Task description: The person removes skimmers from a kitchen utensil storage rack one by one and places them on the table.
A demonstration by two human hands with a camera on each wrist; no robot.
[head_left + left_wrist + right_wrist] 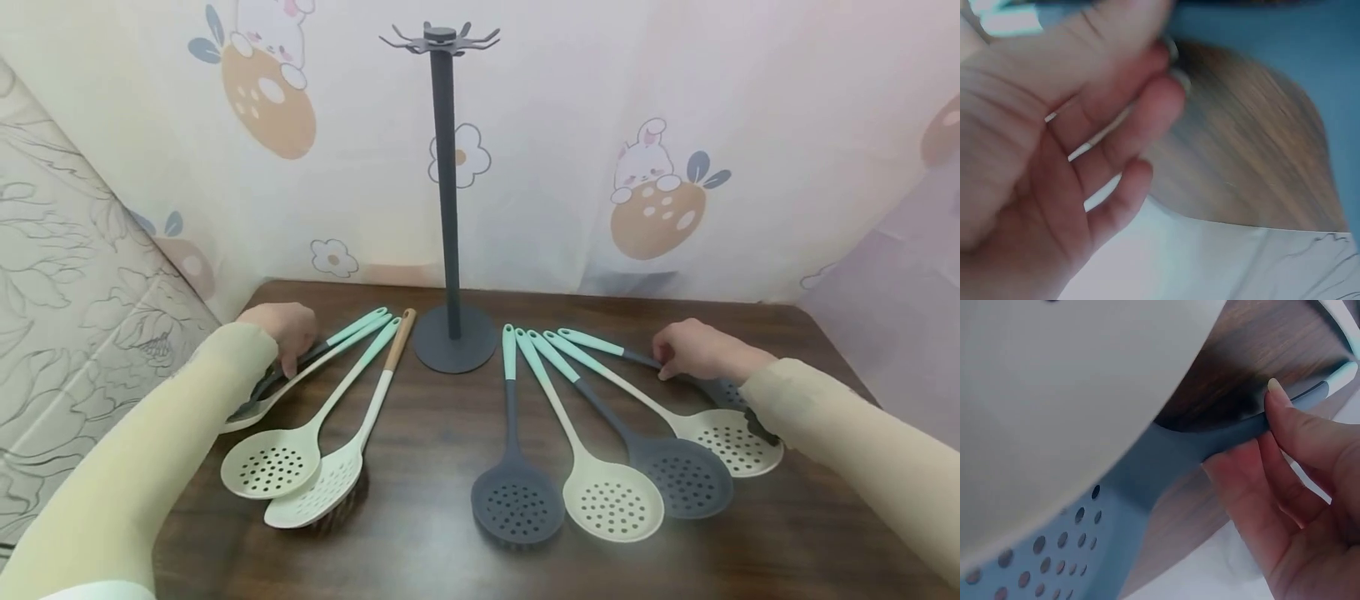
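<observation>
On the left, my left hand (288, 333) grips the shaft of a dark grey utensil (358, 325) with a mint handle end; its head is mostly hidden behind the sleeve. In the left wrist view a blurred blue-grey surface (1316, 56) fills the area beyond the curled fingers. At the right my right hand (697, 350) pinches the neck of a dark grey skimmer (1179, 450) between thumb and fingers. Its perforated head lies partly behind the pale head of a cream skimmer (1072, 394) in the right wrist view.
A dark stand (447, 192) with hooks on top rises at the back middle of the wooden table (435, 450). Left of it lie a cream skimmer (273, 462) and a wooden-ended slotted turner (330, 492). Several grey and cream skimmers (517, 500) fan out at right.
</observation>
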